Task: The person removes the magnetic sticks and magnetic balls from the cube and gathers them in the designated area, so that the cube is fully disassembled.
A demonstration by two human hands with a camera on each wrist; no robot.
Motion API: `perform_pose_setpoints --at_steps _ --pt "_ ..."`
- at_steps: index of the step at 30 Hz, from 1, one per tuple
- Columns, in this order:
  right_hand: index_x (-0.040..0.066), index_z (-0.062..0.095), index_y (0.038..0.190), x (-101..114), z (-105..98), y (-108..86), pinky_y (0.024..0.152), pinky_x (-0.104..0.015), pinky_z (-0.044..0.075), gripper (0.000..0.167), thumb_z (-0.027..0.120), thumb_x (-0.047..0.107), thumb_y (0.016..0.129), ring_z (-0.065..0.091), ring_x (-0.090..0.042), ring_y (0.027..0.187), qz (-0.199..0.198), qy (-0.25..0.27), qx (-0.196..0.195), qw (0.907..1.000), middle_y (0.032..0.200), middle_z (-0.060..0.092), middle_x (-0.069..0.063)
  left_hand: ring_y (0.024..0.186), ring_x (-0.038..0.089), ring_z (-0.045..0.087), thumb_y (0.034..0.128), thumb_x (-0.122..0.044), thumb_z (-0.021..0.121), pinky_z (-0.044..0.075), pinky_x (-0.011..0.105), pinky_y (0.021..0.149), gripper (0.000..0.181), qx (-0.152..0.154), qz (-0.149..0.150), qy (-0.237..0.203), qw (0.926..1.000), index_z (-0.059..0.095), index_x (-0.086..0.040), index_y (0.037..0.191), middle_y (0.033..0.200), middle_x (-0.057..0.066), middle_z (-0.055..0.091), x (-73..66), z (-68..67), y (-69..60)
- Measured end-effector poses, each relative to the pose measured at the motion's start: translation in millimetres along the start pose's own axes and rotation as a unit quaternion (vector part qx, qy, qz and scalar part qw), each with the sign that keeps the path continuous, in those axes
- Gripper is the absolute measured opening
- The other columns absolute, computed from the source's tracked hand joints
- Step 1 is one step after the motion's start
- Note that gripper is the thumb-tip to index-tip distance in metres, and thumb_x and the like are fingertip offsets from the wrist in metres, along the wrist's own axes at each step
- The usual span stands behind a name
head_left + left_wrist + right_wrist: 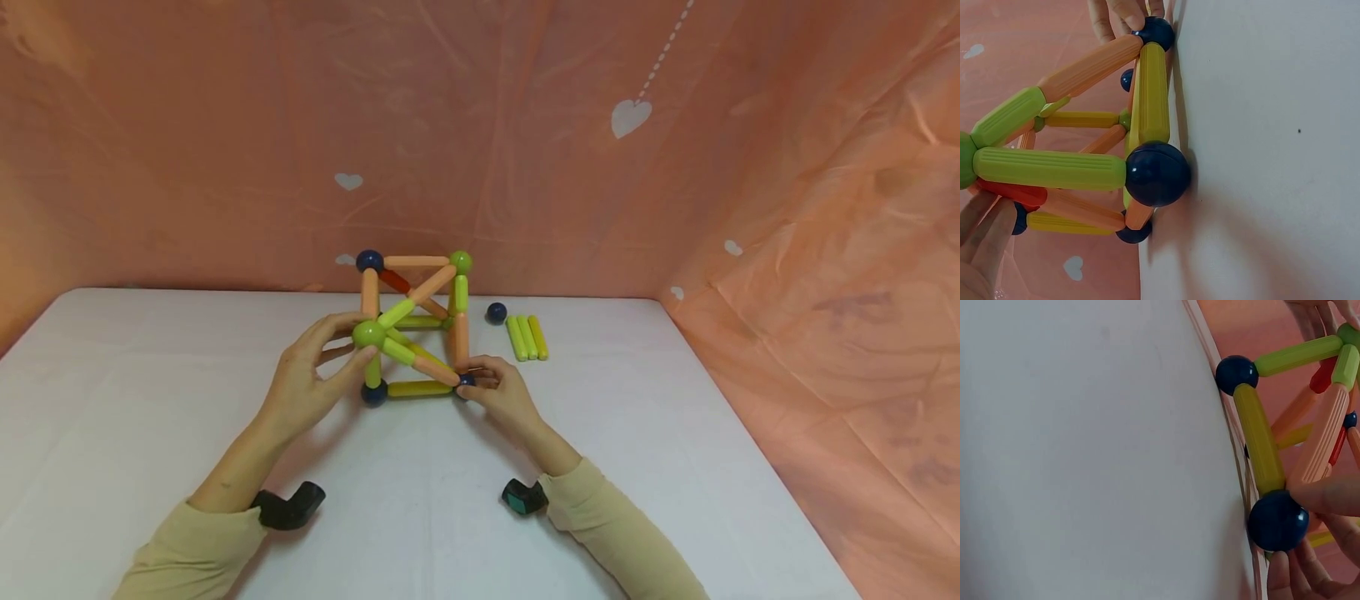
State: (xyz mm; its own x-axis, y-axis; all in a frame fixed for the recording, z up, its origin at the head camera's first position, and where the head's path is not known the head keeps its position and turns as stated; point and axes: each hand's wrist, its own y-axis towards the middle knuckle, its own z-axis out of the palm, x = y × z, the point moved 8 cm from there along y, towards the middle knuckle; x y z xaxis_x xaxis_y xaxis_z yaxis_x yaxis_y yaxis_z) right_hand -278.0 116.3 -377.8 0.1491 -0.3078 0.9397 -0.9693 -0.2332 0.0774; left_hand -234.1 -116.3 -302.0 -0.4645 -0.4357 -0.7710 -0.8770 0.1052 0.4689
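A cube-like frame of magnetic rods and balls stands on the white table (420, 492). My left hand (311, 367) holds the green ball (369, 334) at its upper front left corner, thumb and fingers on either side. At the lower front right corner, my right hand (508, 396) pinches a dark blue ball (1279, 520). A diagonal green-and-orange rod (422, 362) runs between these two balls. Along the front bottom lies a yellow rod (420, 388), which meets another dark blue ball (1158, 174) at the left. An orange rod (416, 262) spans the back top.
Right of the frame lie a loose dark blue ball (497, 313) and three rods (528, 337) side by side, two green and one yellow. A pinkish-orange curtain (525, 150) with white hearts hangs behind the table and at the right. Each wrist wears a black device (292, 506).
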Motion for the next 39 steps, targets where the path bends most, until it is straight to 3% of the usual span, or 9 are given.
perform_pose_setpoints --at_steps 4,11,19,22,24,27,30,33,39 --pt "-0.003 0.067 0.111 -2 -1 1.8 0.09 -0.034 0.052 0.031 0.069 -0.005 0.08 0.062 -0.032 0.107 0.007 -0.001 0.001 1.0 0.116 0.063 -0.019 0.113 0.022 0.057 0.0887 -0.011 0.069 0.052 0.044 0.09 0.037 -0.005 0.011 0.005 0.9999 0.058 -0.006 0.124 0.122 0.009 0.06 -5.2 -2.2 -3.1" --pt "-0.002 0.068 0.11 -12 -7 8.0 0.081 -0.025 0.051 0.027 0.067 -0.004 0.082 0.065 -0.024 0.102 0.048 0.01 0.004 0.9988 0.112 0.066 -0.018 0.102 0.002 0.055 0.0813 -0.003 0.074 0.055 0.03 0.083 0.039 -0.016 0.064 0.011 0.9978 0.063 -0.007 0.118 0.11 0.005 0.063 -22.1 -0.1 -11.0" --pt "0.0 0.069 0.108 -17 -16 17.5 0.079 -0.024 0.05 0.024 0.067 0.0 0.084 0.064 -0.016 0.094 0.065 -0.012 -0.014 0.9977 0.108 0.068 -0.014 0.099 0.017 0.06 0.0813 -0.001 0.074 0.056 0.031 0.082 0.04 -0.003 0.088 0.025 0.9958 0.065 -0.011 0.119 0.107 0.002 0.065 -30.9 9.3 -15.7" --pt "-0.001 0.069 0.109 -18 -17 17.9 0.081 -0.025 0.051 0.025 0.066 -0.001 0.084 0.064 -0.02 0.098 0.064 -0.012 -0.02 0.9977 0.11 0.068 -0.015 0.097 0.02 0.061 0.0822 -0.001 0.072 0.053 0.023 0.083 0.04 -0.003 0.095 0.035 0.9949 0.064 -0.01 0.12 0.107 0.003 0.066 -31.6 9.2 -15.0" --pt "-0.002 0.068 0.111 -16 -17 15.9 0.084 -0.028 0.052 0.026 0.066 -0.001 0.085 0.065 -0.024 0.101 0.058 -0.012 -0.023 0.998 0.112 0.067 -0.017 0.096 0.021 0.061 0.0831 -0.001 0.072 0.05 0.017 0.084 0.036 -0.023 0.094 0.045 0.9943 0.065 -0.007 0.119 0.106 0.006 0.066 -29.8 3.6 -11.0" --pt "-0.002 0.066 0.114 -11 -15 10.0 0.09 -0.036 0.052 0.029 0.067 0.0 0.085 0.064 -0.031 0.106 0.045 -0.015 -0.022 0.9986 0.116 0.064 -0.019 0.102 0.03 0.057 0.0857 -0.002 0.068 0.046 0.026 0.092 0.03 -0.071 0.081 0.05 0.9929 0.065 0.0 0.116 0.113 0.016 0.061 -21.8 -10.7 1.3" --pt "-0.001 0.065 0.117 -5 -11 5.0 0.095 -0.043 0.049 0.032 0.067 0.002 0.086 0.063 -0.035 0.109 0.031 -0.022 -0.016 0.9992 0.12 0.063 -0.019 0.12 0.04 0.046 0.0904 -0.01 0.064 0.038 0.053 0.099 0.031 -0.096 0.05 0.061 0.9922 0.063 0.001 0.119 0.129 0.024 0.049 -9.6 -22.5 14.7" --pt "0.0 0.065 0.118 -2 -7 2.0 0.099 -0.046 0.047 0.031 0.067 0.004 0.087 0.062 -0.035 0.111 0.026 -0.029 -0.009 0.9992 0.123 0.062 -0.019 0.132 0.045 0.032 0.0955 -0.019 0.059 0.029 0.067 0.099 0.035 -0.065 0.018 0.06 0.9959 0.059 -0.001 0.126 0.142 0.026 0.036 1.2 -23.3 24.2" --pt "0.007 0.067 0.119 -3 -5 -0.7 0.1 -0.047 0.045 0.032 0.069 0.01 0.087 0.059 -0.032 0.115 0.047 -0.046 -0.012 0.9978 0.128 0.059 -0.014 0.138 0.05 0.023 0.0998 -0.03 0.051 0.025 0.072 0.101 0.041 0.012 -0.034 0.061 0.9975 0.055 -0.004 0.131 0.151 0.027 0.023 12.5 -14.3 30.7"
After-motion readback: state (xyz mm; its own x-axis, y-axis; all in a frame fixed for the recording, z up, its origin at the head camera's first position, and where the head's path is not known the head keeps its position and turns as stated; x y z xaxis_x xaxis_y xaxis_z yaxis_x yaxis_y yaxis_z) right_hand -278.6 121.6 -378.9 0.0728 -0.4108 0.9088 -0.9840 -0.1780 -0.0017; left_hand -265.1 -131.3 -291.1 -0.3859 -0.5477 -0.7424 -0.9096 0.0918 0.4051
